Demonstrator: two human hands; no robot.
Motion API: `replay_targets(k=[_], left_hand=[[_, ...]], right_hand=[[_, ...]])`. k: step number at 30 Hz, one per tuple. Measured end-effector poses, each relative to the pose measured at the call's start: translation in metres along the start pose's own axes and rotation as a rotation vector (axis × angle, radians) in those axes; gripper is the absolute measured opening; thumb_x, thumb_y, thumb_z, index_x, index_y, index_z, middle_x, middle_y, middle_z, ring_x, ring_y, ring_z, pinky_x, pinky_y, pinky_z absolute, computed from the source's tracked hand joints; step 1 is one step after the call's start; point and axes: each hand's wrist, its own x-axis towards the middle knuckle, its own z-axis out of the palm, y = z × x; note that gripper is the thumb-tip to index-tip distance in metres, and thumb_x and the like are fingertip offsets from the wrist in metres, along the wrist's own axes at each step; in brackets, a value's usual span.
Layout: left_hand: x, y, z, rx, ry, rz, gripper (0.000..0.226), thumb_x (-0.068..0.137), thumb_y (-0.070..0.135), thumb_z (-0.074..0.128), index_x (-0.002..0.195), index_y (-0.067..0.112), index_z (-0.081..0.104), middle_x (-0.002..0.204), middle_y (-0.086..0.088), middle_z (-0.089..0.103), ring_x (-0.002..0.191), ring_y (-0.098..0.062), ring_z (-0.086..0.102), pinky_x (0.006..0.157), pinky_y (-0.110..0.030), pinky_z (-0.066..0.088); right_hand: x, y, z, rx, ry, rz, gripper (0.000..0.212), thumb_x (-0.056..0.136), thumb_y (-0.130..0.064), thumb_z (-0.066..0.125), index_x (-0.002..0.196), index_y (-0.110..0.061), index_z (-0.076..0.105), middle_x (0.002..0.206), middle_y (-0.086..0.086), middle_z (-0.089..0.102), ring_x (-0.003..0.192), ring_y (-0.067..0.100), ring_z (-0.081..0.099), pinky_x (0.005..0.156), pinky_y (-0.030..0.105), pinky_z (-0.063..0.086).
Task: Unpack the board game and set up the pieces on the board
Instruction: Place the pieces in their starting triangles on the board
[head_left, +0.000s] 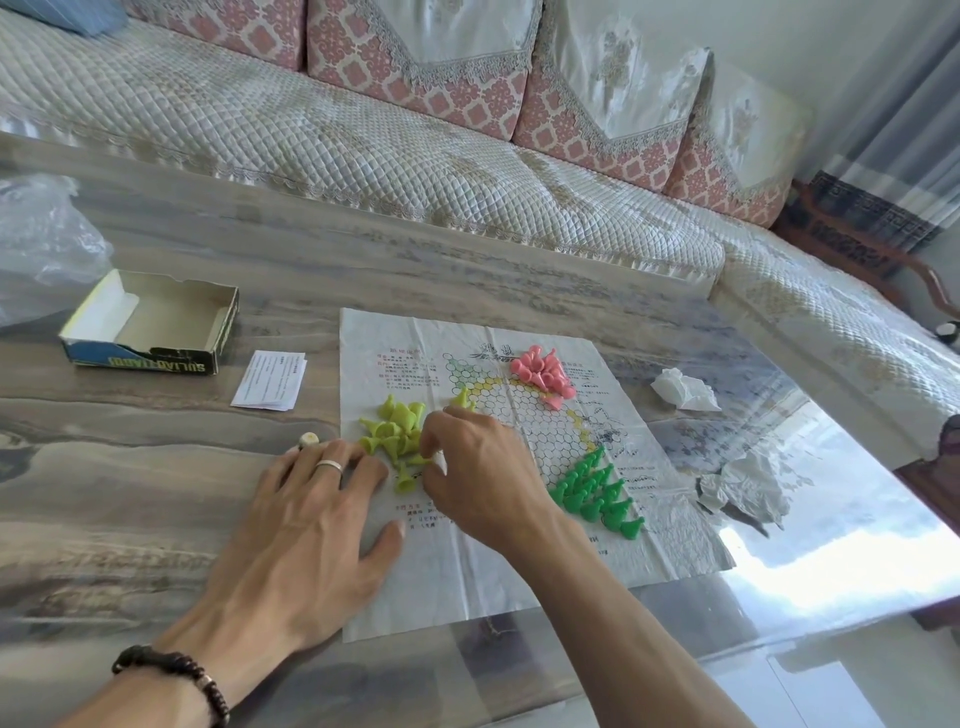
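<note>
Upside-down, the box (150, 332) reads "SULIAO TIAOQI"; left hand (306, 525) lies flat, right hand (478, 478) pinches a yellow-green piece (418, 461).

The board sheet (519, 561) lies on the table (156, 467). Three heaps of pieces sit on it: one at its left (392, 431), one at the back (543, 371), one at the right (597, 493). Left of the sheet lies a leaflet (270, 380), and further left a box (150, 322). Right of the sheet lie two paper wads (685, 389).

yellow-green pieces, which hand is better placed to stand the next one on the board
Right. The right hand is curled over the yellow-green pieces on the paper board; the left hand lies flat at its edge.
</note>
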Motion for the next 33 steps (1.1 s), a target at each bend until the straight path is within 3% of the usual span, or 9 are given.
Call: replay_targets(k=[4,6,10,14,18,22,26,31,33], left_hand=[[0.000,0.001,-0.001,-0.004,0.006,0.004,0.032,0.080,0.051,0.044,0.099,0.026,0.054,0.105,0.004,0.053,0.101,-0.021,0.050,0.095,-0.036,0.031],[0.000,0.001,-0.001,-0.003,0.001,0.003,0.033,0.081,0.051,0.043,0.100,0.027,0.054,0.105,0.005,0.053,0.102,-0.021,0.050,0.096,-0.037,0.032],[0.000,0.001,0.000,-0.002,-0.013,-0.001,0.034,0.081,0.052,0.043,0.101,0.027,0.053,0.105,0.005,0.052,0.101,-0.021,0.050,0.097,-0.038,0.034],[0.000,0.001,-0.001,-0.009,-0.025,-0.009,0.033,0.081,0.052,0.042,0.101,0.027,0.053,0.106,0.006,0.052,0.102,-0.021,0.050,0.097,-0.037,0.033],[0.000,0.000,0.000,-0.013,-0.028,-0.010,0.033,0.081,0.052,0.043,0.102,0.028,0.052,0.107,0.007,0.051,0.103,-0.020,0.049,0.099,-0.037,0.031],[-0.001,0.000,0.000,-0.019,-0.021,-0.010,0.032,0.081,0.052,0.043,0.101,0.028,0.052,0.106,0.007,0.051,0.103,-0.020,0.050,0.101,-0.038,0.031],[0.000,-0.001,0.001,-0.024,-0.015,-0.007,0.031,0.081,0.050,0.044,0.100,0.027,0.052,0.106,0.006,0.052,0.102,-0.022,0.050,0.100,-0.038,0.030],[0.000,0.000,0.001,-0.023,-0.016,-0.009,0.032,0.081,0.051,0.044,0.100,0.027,0.052,0.106,0.006,0.052,0.103,-0.021,0.050,0.100,-0.037,0.031],[0.000,-0.001,0.001,-0.027,-0.012,-0.004,0.032,0.081,0.051,0.044,0.101,0.027,0.052,0.106,0.006,0.051,0.103,-0.021,0.049,0.101,-0.037,0.030]], right_hand=[[-0.005,0.006,-0.005,-0.018,-0.065,0.016,0.026,0.084,-0.018,0.055,0.108,-0.019,0.066,0.105,-0.001,0.061,0.087,0.022,0.061,0.070,0.036,0.051],[-0.008,0.014,-0.012,0.048,-0.046,0.063,0.023,0.084,-0.019,0.056,0.101,-0.019,0.071,0.101,-0.003,0.064,0.084,0.016,0.063,0.073,0.035,0.055],[-0.010,0.040,-0.026,0.236,0.024,0.255,0.008,0.082,-0.015,0.068,0.088,-0.016,0.074,0.080,-0.012,0.069,0.065,-0.003,0.061,0.063,0.013,0.052],[-0.006,0.054,-0.030,0.312,0.070,0.337,0.009,0.081,-0.019,0.075,0.090,-0.017,0.076,0.079,-0.013,0.070,0.071,-0.003,0.064,0.069,0.013,0.054],[0.000,0.058,-0.031,0.261,0.057,0.363,0.009,0.083,-0.016,0.074,0.092,-0.013,0.076,0.071,-0.015,0.064,0.064,-0.002,0.060,0.056,0.007,0.046],[0.004,0.057,-0.027,0.201,-0.016,0.349,0.008,0.084,-0.015,0.073,0.091,-0.013,0.075,0.074,-0.009,0.067,0.064,0.001,0.060,0.061,0.014,0.052],[0.005,0.054,-0.022,0.155,-0.060,0.324,0.006,0.084,-0.015,0.071,0.088,-0.012,0.074,0.073,-0.008,0.066,0.059,-0.001,0.056,0.049,0.006,0.038],[0.007,0.052,-0.017,0.141,-0.045,0.317,0.008,0.083,-0.018,0.072,0.085,-0.012,0.076,0.074,-0.002,0.072,0.064,0.008,0.066,0.054,0.015,0.050],[0.008,0.052,-0.016,0.139,-0.046,0.311,0.008,0.083,-0.017,0.072,0.081,-0.010,0.075,0.071,0.000,0.072,0.063,0.013,0.067,0.057,0.025,0.056]])
